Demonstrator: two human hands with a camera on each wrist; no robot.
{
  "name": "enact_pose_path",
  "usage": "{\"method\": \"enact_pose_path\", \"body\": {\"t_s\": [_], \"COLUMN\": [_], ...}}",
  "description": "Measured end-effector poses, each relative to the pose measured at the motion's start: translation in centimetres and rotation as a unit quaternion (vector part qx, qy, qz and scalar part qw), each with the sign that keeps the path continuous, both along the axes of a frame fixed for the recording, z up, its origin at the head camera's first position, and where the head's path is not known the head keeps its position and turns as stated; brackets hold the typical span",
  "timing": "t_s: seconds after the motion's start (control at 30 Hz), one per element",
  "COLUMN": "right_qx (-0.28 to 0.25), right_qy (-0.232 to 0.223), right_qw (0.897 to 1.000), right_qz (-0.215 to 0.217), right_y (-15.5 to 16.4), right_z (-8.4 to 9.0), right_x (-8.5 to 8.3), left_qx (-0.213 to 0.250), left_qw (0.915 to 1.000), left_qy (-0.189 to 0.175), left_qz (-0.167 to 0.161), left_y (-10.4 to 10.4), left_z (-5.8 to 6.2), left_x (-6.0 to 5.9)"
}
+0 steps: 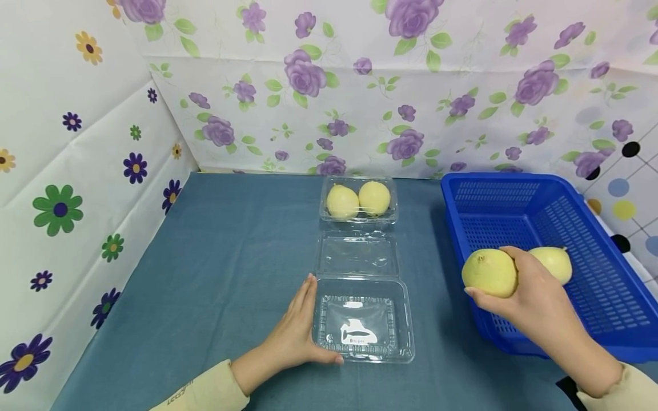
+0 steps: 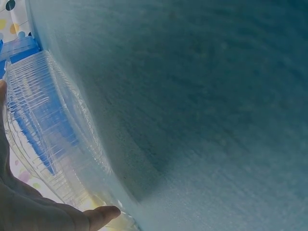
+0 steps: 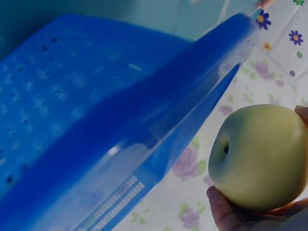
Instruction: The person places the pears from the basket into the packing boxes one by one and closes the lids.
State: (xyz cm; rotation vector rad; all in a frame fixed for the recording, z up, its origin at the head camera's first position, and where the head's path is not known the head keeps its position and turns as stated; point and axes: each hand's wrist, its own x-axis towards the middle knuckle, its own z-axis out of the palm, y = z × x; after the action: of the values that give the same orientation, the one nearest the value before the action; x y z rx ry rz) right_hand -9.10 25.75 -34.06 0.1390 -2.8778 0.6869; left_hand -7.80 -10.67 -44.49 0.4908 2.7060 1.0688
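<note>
My right hand point(image 1: 540, 297) grips a pale yellow pear point(image 1: 490, 273) over the left rim of the blue basket; the right wrist view also shows this pear point(image 3: 260, 156), fingers and thumb around it. Another pear point(image 1: 554, 264) is in the basket, partly hidden behind the hand. My left hand point(image 1: 290, 334) rests with straight fingers along the left side of a clear plastic clamshell box point(image 1: 406, 319), its thumb at the front edge. The box lies with its lid point(image 1: 358, 255) folded back, nothing inside. In the left wrist view the box's ribbed wall point(image 2: 38, 106) shows beside the hand.
A second clear box point(image 1: 358, 181) with two pears point(image 1: 374, 198) stands at the back, behind the folded lid. The blue basket point(image 1: 514, 178) sits on the right of the blue cloth point(image 1: 231, 228). Flowered sheets line the back and left side.
</note>
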Motion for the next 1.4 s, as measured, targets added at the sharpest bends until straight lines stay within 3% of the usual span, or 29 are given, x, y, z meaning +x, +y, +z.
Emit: {"method": "enact_pose_path", "body": {"t_s": [0.4, 0.93, 1.4], "right_qx": [-0.036, -0.053, -0.088], "right_qy": [0.033, 0.030, -0.014], "right_qw": [0.998, 0.996, 0.992], "right_qz": [0.035, 0.063, 0.086], "right_y": [-2.9, -5.5, -6.9], "right_z": [-0.3, -1.2, -2.2], "right_x": [-0.2, 0.1, 0.5], "left_qx": [0.005, 0.006, 0.009], "left_qw": [1.0000, 0.9999, 0.9999], "left_qy": [-0.006, -0.008, -0.005], "left_qz": [0.001, 0.005, 0.006], "left_y": [0.0, 0.1, 0.1], "left_z": [-0.1, 0.1, 0.0], "left_x": [0.0, 0.0, 0.0]}}
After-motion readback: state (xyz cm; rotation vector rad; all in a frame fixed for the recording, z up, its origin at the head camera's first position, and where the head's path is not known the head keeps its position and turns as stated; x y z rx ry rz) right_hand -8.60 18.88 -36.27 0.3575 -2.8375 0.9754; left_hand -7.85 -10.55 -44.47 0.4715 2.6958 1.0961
